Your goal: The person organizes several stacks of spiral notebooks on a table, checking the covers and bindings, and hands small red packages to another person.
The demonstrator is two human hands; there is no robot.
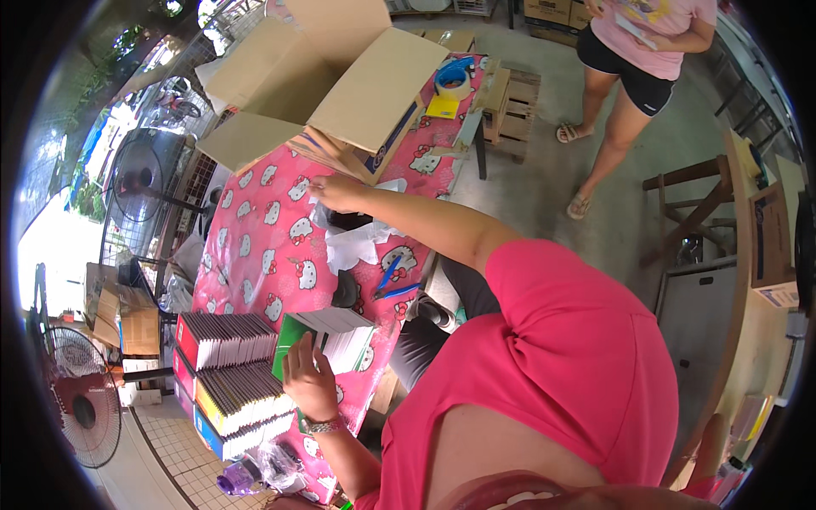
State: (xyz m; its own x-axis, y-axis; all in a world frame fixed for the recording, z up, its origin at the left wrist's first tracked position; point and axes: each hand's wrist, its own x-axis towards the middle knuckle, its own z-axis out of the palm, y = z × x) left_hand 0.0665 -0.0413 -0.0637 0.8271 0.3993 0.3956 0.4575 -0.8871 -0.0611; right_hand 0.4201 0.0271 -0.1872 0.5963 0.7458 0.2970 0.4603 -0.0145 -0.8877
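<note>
My right hand (340,194) reaches across the table, fingers drawn together; whatever they hold, if anything, is too small to tell. Just below it lie crumpled white paper (353,248) and a dark object (350,219), partly covered. My left hand (310,378), with a watch at the wrist, lies against the green cover of a stack of books (344,336), fingers spread. Beside that stack stand rows of books (225,340) with red, yellow and blue covers. A black object (345,289) and blue pens or cutters (395,285) lie between my two hands.
A large open cardboard box (280,93) stands at the table's far end, near a tape roll (452,82) and a yellow pad (442,106). Fans (83,408) stand at the left. A person (637,51) in pink stands at upper right. A pink patterned cloth (255,221) covers the table.
</note>
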